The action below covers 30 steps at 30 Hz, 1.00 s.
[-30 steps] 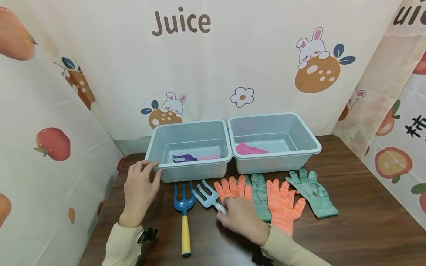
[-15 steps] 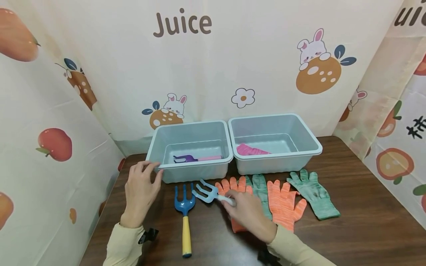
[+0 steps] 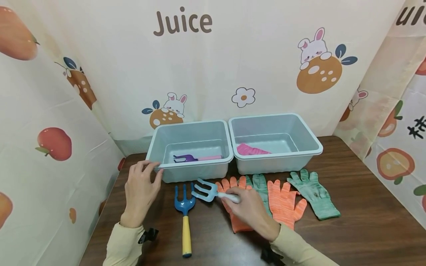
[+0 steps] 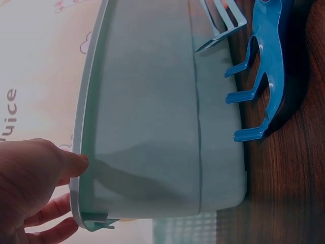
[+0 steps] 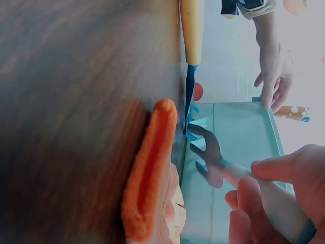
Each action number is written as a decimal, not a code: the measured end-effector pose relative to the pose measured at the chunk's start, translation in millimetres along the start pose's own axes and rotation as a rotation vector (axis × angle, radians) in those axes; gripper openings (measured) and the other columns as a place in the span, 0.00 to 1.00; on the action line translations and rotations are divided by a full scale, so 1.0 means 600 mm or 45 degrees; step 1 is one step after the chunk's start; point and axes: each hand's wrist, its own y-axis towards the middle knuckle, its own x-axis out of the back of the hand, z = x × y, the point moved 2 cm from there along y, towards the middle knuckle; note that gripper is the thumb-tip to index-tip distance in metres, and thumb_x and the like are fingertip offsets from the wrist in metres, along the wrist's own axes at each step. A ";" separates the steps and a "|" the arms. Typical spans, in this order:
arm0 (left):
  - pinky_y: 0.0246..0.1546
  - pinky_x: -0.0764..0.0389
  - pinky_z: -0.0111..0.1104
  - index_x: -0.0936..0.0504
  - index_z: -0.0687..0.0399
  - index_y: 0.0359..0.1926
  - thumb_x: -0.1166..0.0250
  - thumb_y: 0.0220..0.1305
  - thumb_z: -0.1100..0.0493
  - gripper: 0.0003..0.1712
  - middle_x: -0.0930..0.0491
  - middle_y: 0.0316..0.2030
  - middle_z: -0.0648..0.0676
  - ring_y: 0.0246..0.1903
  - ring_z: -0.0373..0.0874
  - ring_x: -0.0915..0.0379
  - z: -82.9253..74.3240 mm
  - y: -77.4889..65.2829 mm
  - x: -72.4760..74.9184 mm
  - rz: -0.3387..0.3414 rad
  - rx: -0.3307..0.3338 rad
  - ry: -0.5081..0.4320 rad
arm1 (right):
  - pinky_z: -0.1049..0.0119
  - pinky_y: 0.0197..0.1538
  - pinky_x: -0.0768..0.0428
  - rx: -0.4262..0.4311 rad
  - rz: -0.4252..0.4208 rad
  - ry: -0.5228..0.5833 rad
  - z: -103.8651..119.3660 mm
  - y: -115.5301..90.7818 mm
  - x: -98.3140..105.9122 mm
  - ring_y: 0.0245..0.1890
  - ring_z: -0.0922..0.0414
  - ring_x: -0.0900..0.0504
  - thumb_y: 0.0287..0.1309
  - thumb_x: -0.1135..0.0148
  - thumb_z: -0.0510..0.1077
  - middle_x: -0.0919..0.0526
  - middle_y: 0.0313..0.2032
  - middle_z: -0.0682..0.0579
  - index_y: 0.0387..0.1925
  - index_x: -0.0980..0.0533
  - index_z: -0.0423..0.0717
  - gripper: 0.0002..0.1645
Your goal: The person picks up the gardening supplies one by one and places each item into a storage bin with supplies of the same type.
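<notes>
Pinching the rim of a pale blue-grey rectangular plastic bin [image 3: 196, 173] at its seven o'clock corner is the left hand [image 3: 141, 190]. At the bin's six o'clock lies a blue three-tined, yellow-handled fork [image 3: 185, 223]. A light-blue three-tined fork [image 3: 211, 193], tines toward nine, is pinched by its whitish handle in the right hand [image 3: 247, 208], above an orange knitted glove [image 3: 234, 220].

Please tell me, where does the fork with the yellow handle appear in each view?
Head: the yellow-handled fork lies low, left of centre.
Left wrist: upper right; its blue head shows.
Right wrist: top, just right of centre, yellow handle uppermost.
Shared landmark: the left hand gripping the left tub.
</notes>
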 end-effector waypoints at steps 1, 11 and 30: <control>0.32 0.14 0.61 0.09 0.61 0.48 0.22 0.63 0.59 0.15 0.18 0.50 0.66 0.52 0.67 0.23 0.000 0.000 0.000 -0.001 0.000 -0.001 | 0.73 0.20 0.31 0.002 -0.009 0.010 0.000 0.000 0.001 0.13 0.73 0.32 0.61 0.22 0.48 0.16 0.21 0.64 0.38 0.10 0.55 0.05; 0.33 0.15 0.62 0.10 0.62 0.48 0.23 0.63 0.60 0.14 0.18 0.50 0.66 0.52 0.68 0.23 -0.002 0.001 0.001 0.001 0.009 0.002 | 0.73 0.23 0.31 0.018 -0.053 0.002 0.000 0.002 0.009 0.16 0.72 0.32 0.58 0.20 0.49 0.13 0.24 0.65 0.36 0.09 0.57 0.05; 0.35 0.14 0.61 0.10 0.62 0.48 0.22 0.63 0.59 0.15 0.18 0.50 0.66 0.51 0.67 0.22 -0.003 0.001 0.000 0.003 0.016 0.011 | 0.72 0.27 0.31 0.032 -0.072 -0.042 0.001 0.000 0.017 0.21 0.69 0.28 0.55 0.17 0.52 0.13 0.25 0.66 0.35 0.09 0.60 0.07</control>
